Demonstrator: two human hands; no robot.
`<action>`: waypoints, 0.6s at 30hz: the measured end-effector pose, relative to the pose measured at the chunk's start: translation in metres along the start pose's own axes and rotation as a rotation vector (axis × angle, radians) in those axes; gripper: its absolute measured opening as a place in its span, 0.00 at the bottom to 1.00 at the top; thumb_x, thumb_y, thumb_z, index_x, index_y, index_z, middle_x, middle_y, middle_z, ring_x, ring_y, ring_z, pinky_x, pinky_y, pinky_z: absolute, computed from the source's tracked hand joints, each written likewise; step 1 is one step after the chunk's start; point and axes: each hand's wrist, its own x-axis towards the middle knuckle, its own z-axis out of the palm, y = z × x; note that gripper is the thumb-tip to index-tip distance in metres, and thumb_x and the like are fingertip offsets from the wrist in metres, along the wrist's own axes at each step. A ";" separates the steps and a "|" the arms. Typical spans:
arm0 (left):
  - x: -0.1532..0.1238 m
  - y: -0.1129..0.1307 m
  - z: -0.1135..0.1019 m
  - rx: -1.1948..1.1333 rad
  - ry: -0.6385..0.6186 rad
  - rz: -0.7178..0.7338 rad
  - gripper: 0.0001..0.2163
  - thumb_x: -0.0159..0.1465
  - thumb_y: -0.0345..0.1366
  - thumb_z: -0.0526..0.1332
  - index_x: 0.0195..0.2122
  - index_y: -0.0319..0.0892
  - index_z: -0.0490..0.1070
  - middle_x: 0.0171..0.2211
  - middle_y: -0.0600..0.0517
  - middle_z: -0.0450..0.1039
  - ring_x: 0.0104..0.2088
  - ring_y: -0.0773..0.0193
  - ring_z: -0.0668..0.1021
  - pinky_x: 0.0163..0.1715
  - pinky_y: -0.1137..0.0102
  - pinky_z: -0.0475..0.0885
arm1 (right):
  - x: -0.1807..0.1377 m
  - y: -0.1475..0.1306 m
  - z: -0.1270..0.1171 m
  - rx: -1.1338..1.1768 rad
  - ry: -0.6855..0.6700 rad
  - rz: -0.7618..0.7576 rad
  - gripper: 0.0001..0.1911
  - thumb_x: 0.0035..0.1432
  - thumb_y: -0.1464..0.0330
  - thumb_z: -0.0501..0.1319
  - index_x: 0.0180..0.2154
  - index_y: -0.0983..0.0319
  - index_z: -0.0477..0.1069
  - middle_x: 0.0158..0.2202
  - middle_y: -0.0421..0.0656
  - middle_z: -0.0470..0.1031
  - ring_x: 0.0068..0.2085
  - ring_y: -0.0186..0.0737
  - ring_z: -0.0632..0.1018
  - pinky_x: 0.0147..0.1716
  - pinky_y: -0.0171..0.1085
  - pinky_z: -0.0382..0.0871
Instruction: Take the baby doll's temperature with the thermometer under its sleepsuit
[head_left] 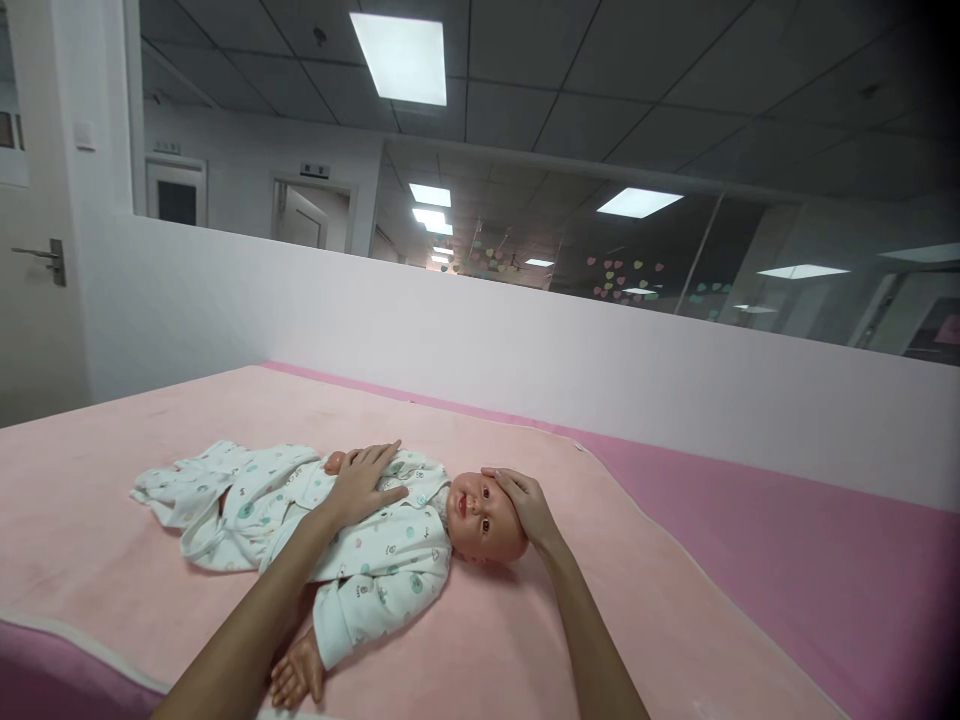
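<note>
A baby doll (409, 592) lies on its back on a pink blanket (600, 620), its head to the right and its legs to the left. It wears a white suit with small coloured prints. My left hand (366, 484) rests flat on the doll's chest, fingers stretched out and thumb apart. My right hand (529, 503) is laid over the top of the doll's head, with its fingers reaching onto the forehead. Neither hand grips anything. One doll hand (298, 672) lies palm up near my left forearm; the other shows just beyond my left hand.
A darker pink mat (787, 540) shows beneath the blanket's edge. Behind it runs a low white wall (480, 345) with glass above, bearing heart stickers. At the far left is a white door (34, 320) with a metal handle.
</note>
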 end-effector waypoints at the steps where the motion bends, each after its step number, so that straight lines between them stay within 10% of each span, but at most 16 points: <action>1: 0.000 -0.001 0.000 0.011 -0.015 -0.001 0.30 0.57 0.55 0.52 0.59 0.52 0.51 0.56 0.50 0.59 0.55 0.53 0.61 0.53 0.57 0.51 | 0.000 0.000 0.000 -0.002 0.000 0.002 0.17 0.49 0.55 0.59 0.32 0.62 0.76 0.40 0.46 0.76 0.46 0.45 0.73 0.50 0.42 0.63; 7: 0.001 -0.002 0.001 0.027 -0.036 0.007 0.26 0.58 0.54 0.51 0.57 0.52 0.55 0.57 0.51 0.58 0.55 0.54 0.61 0.53 0.58 0.52 | 0.001 0.001 -0.001 0.045 0.032 0.019 0.21 0.48 0.57 0.60 0.43 0.59 0.72 0.39 0.43 0.76 0.45 0.43 0.74 0.48 0.43 0.64; 12: 0.001 -0.002 0.001 0.020 -0.037 0.010 0.26 0.58 0.54 0.51 0.57 0.52 0.55 0.57 0.50 0.58 0.55 0.54 0.60 0.53 0.57 0.51 | 0.000 -0.002 0.000 -0.002 0.006 0.024 0.17 0.47 0.56 0.60 0.30 0.62 0.76 0.40 0.46 0.76 0.47 0.47 0.73 0.50 0.43 0.63; 18: 0.002 -0.002 0.000 -0.001 -0.052 -0.002 0.25 0.59 0.52 0.52 0.56 0.52 0.56 0.56 0.51 0.59 0.55 0.54 0.60 0.53 0.57 0.51 | 0.000 0.000 -0.001 0.047 0.036 0.023 0.22 0.48 0.58 0.61 0.45 0.59 0.71 0.44 0.44 0.74 0.48 0.44 0.72 0.51 0.44 0.62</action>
